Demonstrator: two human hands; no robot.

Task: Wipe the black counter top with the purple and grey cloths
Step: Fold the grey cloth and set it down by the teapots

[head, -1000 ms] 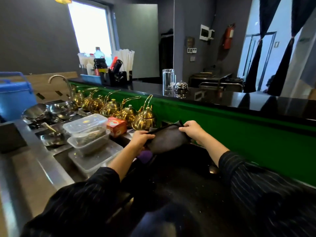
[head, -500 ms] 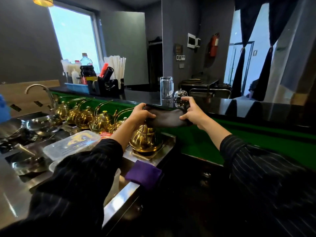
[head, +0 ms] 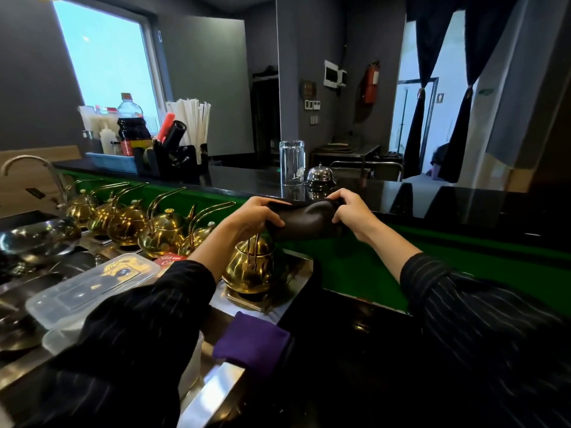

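A dark grey cloth (head: 304,222) is stretched between my hands at the near edge of the raised black counter top (head: 448,199). My left hand (head: 258,216) grips its left end and my right hand (head: 352,213) grips its right end. The folded purple cloth (head: 251,341) lies lower down, on the edge where the steel worktop meets the lower black surface (head: 355,350), untouched by either hand.
A glass (head: 292,163) and a chrome bell (head: 319,176) stand on the raised counter just beyond the cloth. A black caddy with straws and bottles (head: 173,149) sits further left. Brass teapots (head: 160,227) line the green ledge, one (head: 250,267) under my left hand. Plastic containers (head: 89,291) lie at left.
Both hands have lifted the grey cloth from the lower black surface up to the edge of the raised counter. The purple cloth has come into full view below.
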